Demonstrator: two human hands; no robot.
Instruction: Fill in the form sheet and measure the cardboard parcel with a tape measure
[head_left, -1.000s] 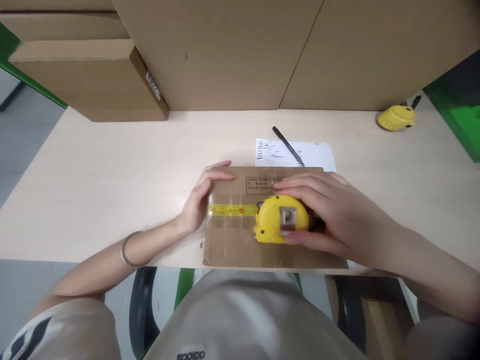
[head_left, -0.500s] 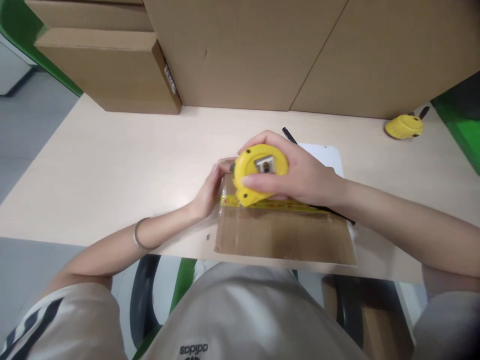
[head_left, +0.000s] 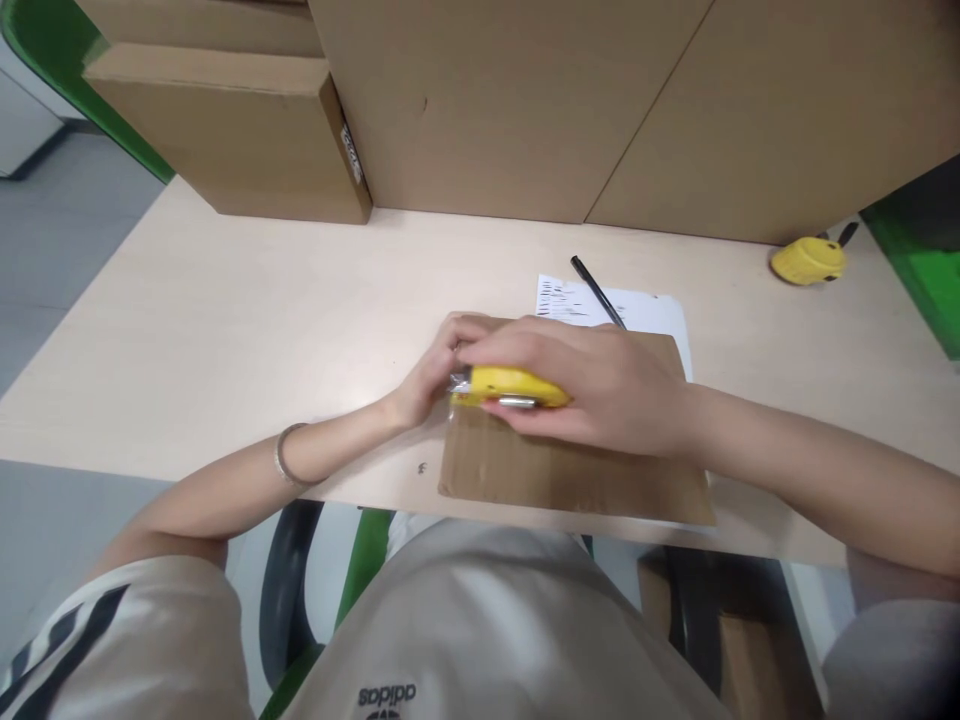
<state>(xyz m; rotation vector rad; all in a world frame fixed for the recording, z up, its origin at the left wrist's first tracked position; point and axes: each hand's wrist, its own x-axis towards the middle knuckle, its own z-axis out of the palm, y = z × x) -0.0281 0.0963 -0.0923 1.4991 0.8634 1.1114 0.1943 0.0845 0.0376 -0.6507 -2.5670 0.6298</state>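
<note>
My right hand (head_left: 577, 380) is closed around a yellow tape measure (head_left: 514, 382), which is turned on edge with its metal clip toward me. It sits low over a flat cardboard box (head_left: 555, 480) near the table's front edge. My left hand (head_left: 435, 370) is at the box's left end, its fingers curled round the far left corner, close to the nose of the tape measure. Whether those fingers also touch the tape measure's end is hidden. Behind the box lie a sheet of white paper (head_left: 652, 312) with written marks and a black pen (head_left: 598, 292).
Large cardboard boxes (head_left: 510, 110) stand along the back of the light wooden table (head_left: 247, 330). Another carton (head_left: 225, 140) leans at the back left. A second yellow tape measure (head_left: 808, 260) with a black strap rests at the back right.
My right hand has lowered and tipped the tape measure from face-up to on edge, closer to the box. More of the paper and pen now shows. The view has shifted slightly.
</note>
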